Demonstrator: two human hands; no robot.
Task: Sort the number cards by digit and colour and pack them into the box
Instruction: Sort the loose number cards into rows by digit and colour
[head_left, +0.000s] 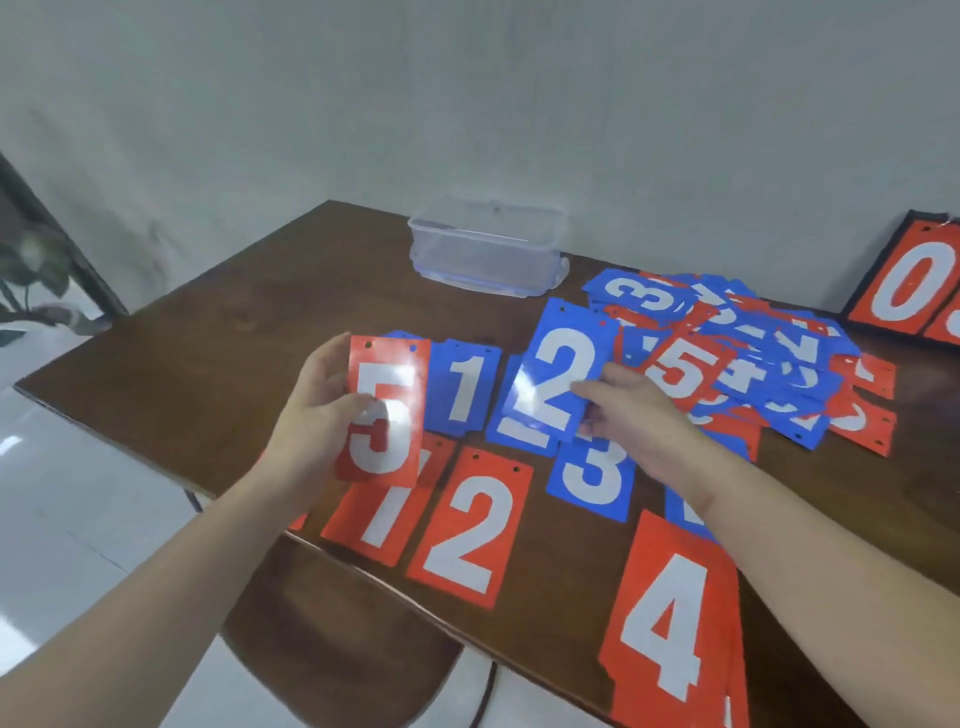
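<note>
Spreading under everything is the dark wooden table (218, 364), pushed against a pale wall. At its far edge sits the clear plastic box (485, 249), open on top, with no cards in it that I can see. To the right of it lies the unsorted heap of cards (748, 358), red and blue mixed and overlapping. Nearer me the sorted cards lie in rows: blue 1 (467, 387), blue 3 (592, 475), red 2 (470, 527) and red 4 (672, 629), the last near the table's front edge. My left hand (317, 410) holds a red 5 card (384, 410) upright above the table, thumb across its face, fingers curled behind. My right hand (639, 415) pinches the blue 2 card (563, 382) at its right edge, just over another blue 2 lying flat.
</note>
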